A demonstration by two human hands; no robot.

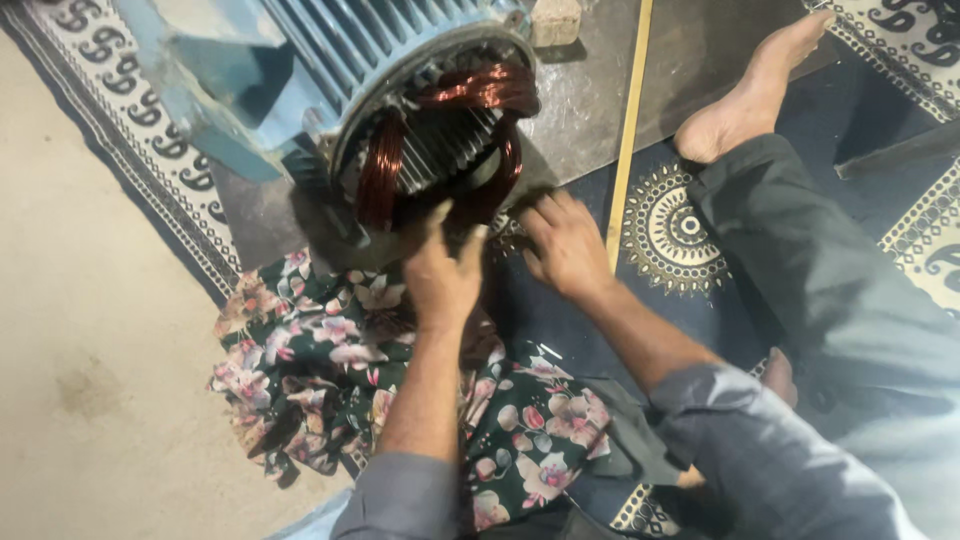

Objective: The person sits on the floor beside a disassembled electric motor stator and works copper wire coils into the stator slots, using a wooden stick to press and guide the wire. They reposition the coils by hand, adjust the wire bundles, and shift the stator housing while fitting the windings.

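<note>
A blue finned electric motor housing (330, 50) lies on its side, its open end facing me. Red-brown copper wire coils (480, 90) loop out of the slotted core (445, 150). My left hand (440, 270) reaches up to the lower rim of the opening, fingers touching the bottom of the coils. My right hand (565, 245) rests just right of it, fingers bent toward the same lower edge of the coils. Whether either hand pinches a wire is hidden.
A floral cloth (330, 370) lies crumpled under my forearms. The motor sits on a dark metal sheet (580, 110) over a patterned rug (680, 230). A thin yellow stick (628, 130) runs past my right hand. My bare foot (750, 95) and grey-trousered leg (830, 270) lie to the right. Bare floor (90, 350) at left.
</note>
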